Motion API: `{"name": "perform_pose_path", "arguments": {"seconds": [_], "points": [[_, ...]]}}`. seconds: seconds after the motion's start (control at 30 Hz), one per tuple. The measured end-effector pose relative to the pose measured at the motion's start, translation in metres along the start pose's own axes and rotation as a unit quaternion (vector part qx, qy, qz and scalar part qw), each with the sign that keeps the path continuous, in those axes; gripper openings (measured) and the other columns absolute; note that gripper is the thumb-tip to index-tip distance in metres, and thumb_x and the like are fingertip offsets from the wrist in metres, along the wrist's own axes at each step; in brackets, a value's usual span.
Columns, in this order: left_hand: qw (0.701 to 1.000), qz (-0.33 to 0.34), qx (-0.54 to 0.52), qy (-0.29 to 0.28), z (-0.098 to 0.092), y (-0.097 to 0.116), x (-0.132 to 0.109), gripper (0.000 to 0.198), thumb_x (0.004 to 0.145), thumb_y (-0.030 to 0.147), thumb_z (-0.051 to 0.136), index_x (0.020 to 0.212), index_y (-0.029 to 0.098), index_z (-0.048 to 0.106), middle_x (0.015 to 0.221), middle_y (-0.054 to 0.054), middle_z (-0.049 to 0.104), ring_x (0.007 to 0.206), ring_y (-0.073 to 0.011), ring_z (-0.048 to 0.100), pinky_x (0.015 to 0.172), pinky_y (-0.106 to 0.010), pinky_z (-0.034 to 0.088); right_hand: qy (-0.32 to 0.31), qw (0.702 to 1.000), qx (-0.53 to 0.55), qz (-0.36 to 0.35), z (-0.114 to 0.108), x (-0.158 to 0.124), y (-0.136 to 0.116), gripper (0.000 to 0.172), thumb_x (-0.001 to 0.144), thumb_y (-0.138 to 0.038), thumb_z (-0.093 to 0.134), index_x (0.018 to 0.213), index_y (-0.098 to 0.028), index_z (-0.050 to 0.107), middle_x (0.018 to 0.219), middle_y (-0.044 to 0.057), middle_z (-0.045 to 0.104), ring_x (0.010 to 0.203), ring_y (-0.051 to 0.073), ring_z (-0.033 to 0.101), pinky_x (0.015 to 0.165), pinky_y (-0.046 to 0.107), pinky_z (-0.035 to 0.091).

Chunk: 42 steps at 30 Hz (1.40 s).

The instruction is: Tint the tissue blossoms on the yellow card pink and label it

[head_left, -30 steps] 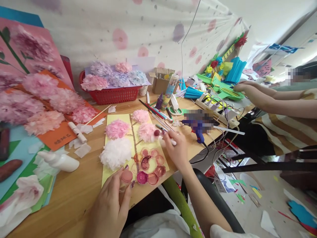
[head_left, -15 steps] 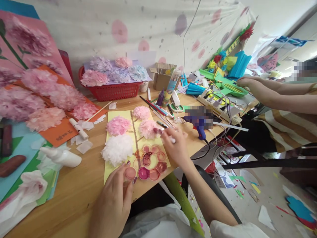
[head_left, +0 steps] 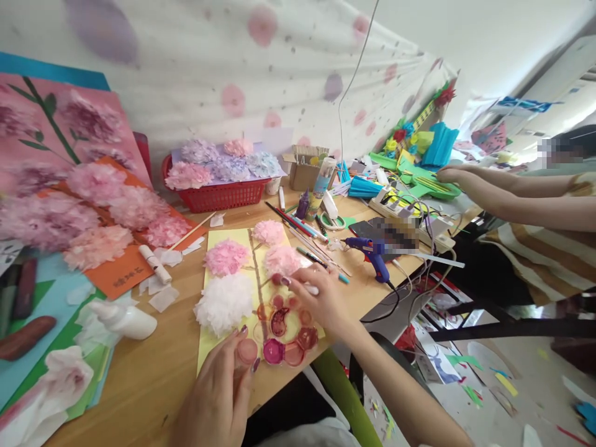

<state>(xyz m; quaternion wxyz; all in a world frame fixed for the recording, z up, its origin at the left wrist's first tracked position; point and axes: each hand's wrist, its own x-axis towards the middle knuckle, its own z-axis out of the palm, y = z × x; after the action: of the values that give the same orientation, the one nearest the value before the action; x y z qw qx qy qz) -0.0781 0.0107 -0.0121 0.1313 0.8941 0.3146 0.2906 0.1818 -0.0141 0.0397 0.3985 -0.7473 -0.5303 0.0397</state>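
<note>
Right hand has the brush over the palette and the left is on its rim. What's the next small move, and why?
Probably dip the brush in the right hand into a pink well of the palette just beneath it. The left hand pinches the palette's near edge, steadying it, and the white paper flower beside it shows no colour.

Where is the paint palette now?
The paint palette lies lower centre in the head view, on the yellow card, right of the white paper flower; the left hand holds its near edge.
</note>
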Motion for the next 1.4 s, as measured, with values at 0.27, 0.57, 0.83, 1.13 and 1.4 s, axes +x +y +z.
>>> {"name": "perform_pose_path", "arguments": {"seconds": [0.27, 0.57, 0.83, 1.13, 1.4], "points": [[0.971, -0.166, -0.169, 0.044, -0.012, 0.011, 0.006, 0.021, 0.097, 0.034, 0.056, 0.116, 0.025, 0.055, 0.108, -0.005, 0.074, 0.094, -0.0194, 0.074, 0.077, -0.030, 0.061, 0.038, 0.938, 0.343, 0.016, -0.018, -0.022, -0.045, 0.048, 0.098, -0.048, 0.055, 0.062, -0.021, 0.073, 0.052, 0.001, 0.060, 0.051, 0.014, 0.052, 0.054, 0.030, 0.038], [0.976, -0.074, -0.175, 0.105, -0.018, 0.022, 0.017, 0.023, 0.095, 0.019, 0.060, 0.116, 0.026, 0.058, 0.106, -0.002, 0.070, 0.096, -0.0128, 0.070, 0.087, -0.023, 0.056, -0.120, 0.917, 0.379, -0.020, -0.020, -0.038, -0.075, 0.051, 0.100, -0.043, 0.053, 0.061, -0.020, 0.075, 0.047, 0.000, 0.058, 0.047, 0.010, 0.049, 0.049, 0.026, 0.036], [0.966, -0.104, -0.214, 0.097, -0.016, 0.030, 0.020, 0.018, 0.094, 0.024, 0.062, 0.112, 0.025, 0.059, 0.102, -0.002, 0.072, 0.089, -0.0142, 0.071, 0.078, -0.024, 0.058, -0.069, 0.926, 0.371, -0.010, -0.031, -0.039, -0.070, 0.049, 0.099, -0.046, 0.054, 0.063, -0.020, 0.075, 0.052, 0.001, 0.062, 0.050, 0.010, 0.051, 0.049, 0.025, 0.037], [0.943, -0.166, -0.280, 0.074, -0.013, 0.038, 0.022, 0.017, 0.093, 0.028, 0.061, 0.108, 0.023, 0.058, 0.099, -0.004, 0.073, 0.089, -0.0168, 0.071, 0.077, -0.027, 0.057, -0.091, 0.907, 0.409, 0.047, -0.026, -0.041, -0.063, 0.046, 0.094, -0.049, 0.060, 0.062, -0.020, 0.076, 0.055, 0.003, 0.067, 0.048, 0.013, 0.056, 0.048, 0.027, 0.043], [0.954, -0.161, -0.235, 0.096, -0.017, 0.041, 0.028, 0.019, 0.091, 0.028, 0.063, 0.109, 0.022, 0.059, 0.097, -0.004, 0.074, 0.083, -0.0170, 0.071, 0.072, -0.026, 0.056, -0.096, 0.861, 0.482, 0.130, -0.010, -0.048, -0.058, 0.048, 0.091, -0.052, 0.062, 0.058, -0.019, 0.074, 0.047, 0.003, 0.061, 0.042, 0.013, 0.054, 0.043, 0.027, 0.041]]}}
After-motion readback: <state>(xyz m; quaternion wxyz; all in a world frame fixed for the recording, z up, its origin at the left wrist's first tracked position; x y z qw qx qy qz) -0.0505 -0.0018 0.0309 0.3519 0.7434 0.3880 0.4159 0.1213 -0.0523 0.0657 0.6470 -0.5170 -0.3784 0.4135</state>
